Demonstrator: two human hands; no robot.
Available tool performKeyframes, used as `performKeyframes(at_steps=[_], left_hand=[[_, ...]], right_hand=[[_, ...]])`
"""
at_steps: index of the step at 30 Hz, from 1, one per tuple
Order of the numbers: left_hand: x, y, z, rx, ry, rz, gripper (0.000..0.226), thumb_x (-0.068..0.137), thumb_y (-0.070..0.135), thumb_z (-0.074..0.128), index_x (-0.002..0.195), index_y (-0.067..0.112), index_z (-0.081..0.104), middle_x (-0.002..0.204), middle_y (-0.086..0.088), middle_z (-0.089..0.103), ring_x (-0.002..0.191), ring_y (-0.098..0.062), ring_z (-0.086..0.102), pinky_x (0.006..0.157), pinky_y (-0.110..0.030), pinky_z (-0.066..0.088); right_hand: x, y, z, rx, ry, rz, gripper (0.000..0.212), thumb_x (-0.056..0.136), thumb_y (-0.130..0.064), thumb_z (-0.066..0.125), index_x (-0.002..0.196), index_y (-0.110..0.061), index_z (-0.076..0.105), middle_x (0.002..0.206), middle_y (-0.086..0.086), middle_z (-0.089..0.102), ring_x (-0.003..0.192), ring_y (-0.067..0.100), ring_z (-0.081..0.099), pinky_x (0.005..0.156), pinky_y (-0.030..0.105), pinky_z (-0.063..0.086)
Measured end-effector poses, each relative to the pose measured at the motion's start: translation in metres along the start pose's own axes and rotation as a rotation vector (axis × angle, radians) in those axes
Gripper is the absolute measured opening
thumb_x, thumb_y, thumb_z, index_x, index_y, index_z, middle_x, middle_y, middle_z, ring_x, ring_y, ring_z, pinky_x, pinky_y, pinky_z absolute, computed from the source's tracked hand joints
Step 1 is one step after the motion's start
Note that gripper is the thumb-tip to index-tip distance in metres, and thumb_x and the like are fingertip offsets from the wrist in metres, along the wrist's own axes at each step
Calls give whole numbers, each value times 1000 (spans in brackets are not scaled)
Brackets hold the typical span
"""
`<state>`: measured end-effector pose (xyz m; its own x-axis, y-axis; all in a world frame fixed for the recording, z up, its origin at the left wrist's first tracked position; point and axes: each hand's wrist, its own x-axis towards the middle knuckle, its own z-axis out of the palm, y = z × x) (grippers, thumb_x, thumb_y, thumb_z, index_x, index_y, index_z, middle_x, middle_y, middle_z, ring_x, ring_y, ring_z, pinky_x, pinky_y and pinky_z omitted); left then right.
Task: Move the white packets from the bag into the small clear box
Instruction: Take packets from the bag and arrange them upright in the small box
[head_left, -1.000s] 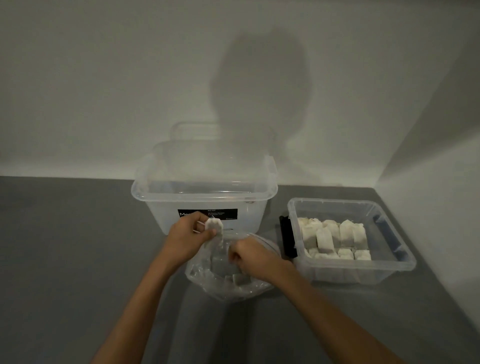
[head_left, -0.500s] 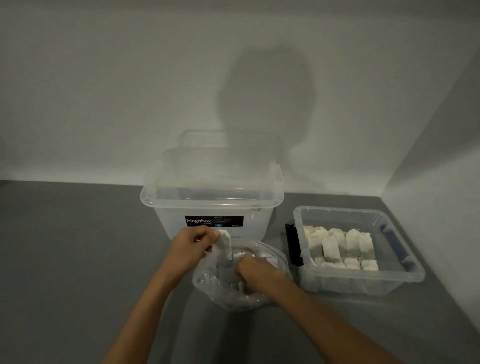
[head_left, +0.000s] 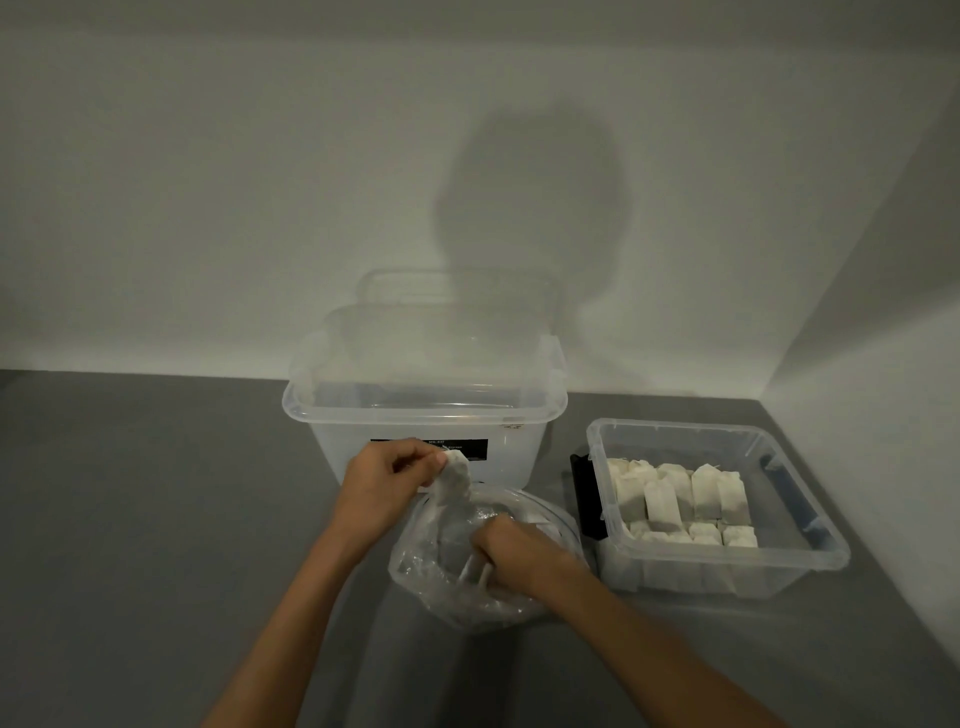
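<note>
Right hand (head_left: 514, 551): wrist-deep in the bag (head_left: 431, 577), fingers curled downward. I cannot tell whether they grip anything.
Left hand (head_left: 384, 488): just beside the right hand and a little beyond it, pinching the bag's rim and lifting it to hold the mouth open. The pinched part looks white and bunched, so it may include a packet.
Box (head_left: 727, 571): right of the right hand, near it, open-topped.
Packets (head_left: 662, 506): many stand in rows in the box's near-left part.
Done: judging by those rows, a good share has been moved.
Left: the box's far and right parts are bare, and the reach into the bag suggests more to fetch.
Hidden: the bag's contents are only pale blurs through crinkled plastic, so there is no count. The right fingertips are covered. The light is dim.
Tub (head_left: 423, 410): beyond the left hand, lidded. Its label is unreadable.
</note>
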<state>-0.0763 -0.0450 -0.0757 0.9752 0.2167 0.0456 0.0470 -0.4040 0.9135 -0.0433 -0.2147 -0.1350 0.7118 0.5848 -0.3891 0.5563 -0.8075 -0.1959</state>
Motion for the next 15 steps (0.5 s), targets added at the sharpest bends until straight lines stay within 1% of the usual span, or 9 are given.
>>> performKeyframes(at_steps=[3,5,7,8,10,12,13,14,15], left_hand=[[3,1,-2,2,26,2,6,86,18,68,90,18,73,71,-2,71,66,-8,66,67,-24,52],[4,1,-3,5,47,10,9,86,15,68,93,20,68,69,-4,70,66,-9,67,65,-23,49],[4,2,-5,22,43,35,12,87,12,64,92,23,63,68,-5,69,65,-9,66,64,-24,48],[4,2,-6,44,32,50,14,88,11,62,88,24,63,67,-5,67,65,-10,66,64,-25,49],[5,0,-9,106,11,72,23,90,9,58,79,28,66,68,-5,66,68,-14,66,65,-31,51],[6,-2,-11,131,-3,81,29,91,8,57,76,29,70,71,-4,69,72,-22,67,69,-38,54],[6,-1,-10,138,-3,81,30,91,8,57,77,30,71,74,-1,70,73,-24,67,70,-40,55],[6,0,-9,146,0,82,30,91,8,56,79,30,73,77,3,72,74,-20,68,71,-40,55],[5,3,-7,154,1,84,29,91,8,56,82,29,73,81,7,73,73,-13,68,70,-37,56]], right_hand=[[1,1,-3,81,52,52,20,92,-10,54,111,-5,60,110,15,62,100,30,61,79,35,48],[-4,-1,-11,161,102,47,14,94,-13,54,107,-11,58,103,9,61,92,23,59,72,26,45],[-14,-1,-22,260,233,7,12,93,-16,54,105,-16,55,95,3,60,81,17,55,60,20,42],[-21,-1,-29,334,299,-13,14,93,-16,55,107,-17,56,94,2,62,78,16,58,59,20,47],[-33,1,-39,547,393,-5,14,91,-17,61,105,-19,61,91,-1,65,76,12,62,63,20,54],[-43,4,-50,736,515,39,9,88,-18,66,97,-19,67,83,-5,66,73,6,62,63,15,51],[-47,6,-54,873,565,70,7,87,-17,67,94,-16,67,81,-3,68,71,7,63,60,15,49],[-52,8,-60,1064,592,96,7,87,-14,67,94,-12,67,81,1,69,69,10,64,58,16,49],[-56,10,-65,1295,588,110,7,88,-9,65,94,-7,65,81,6,70,69,14,66,56,17,49]])
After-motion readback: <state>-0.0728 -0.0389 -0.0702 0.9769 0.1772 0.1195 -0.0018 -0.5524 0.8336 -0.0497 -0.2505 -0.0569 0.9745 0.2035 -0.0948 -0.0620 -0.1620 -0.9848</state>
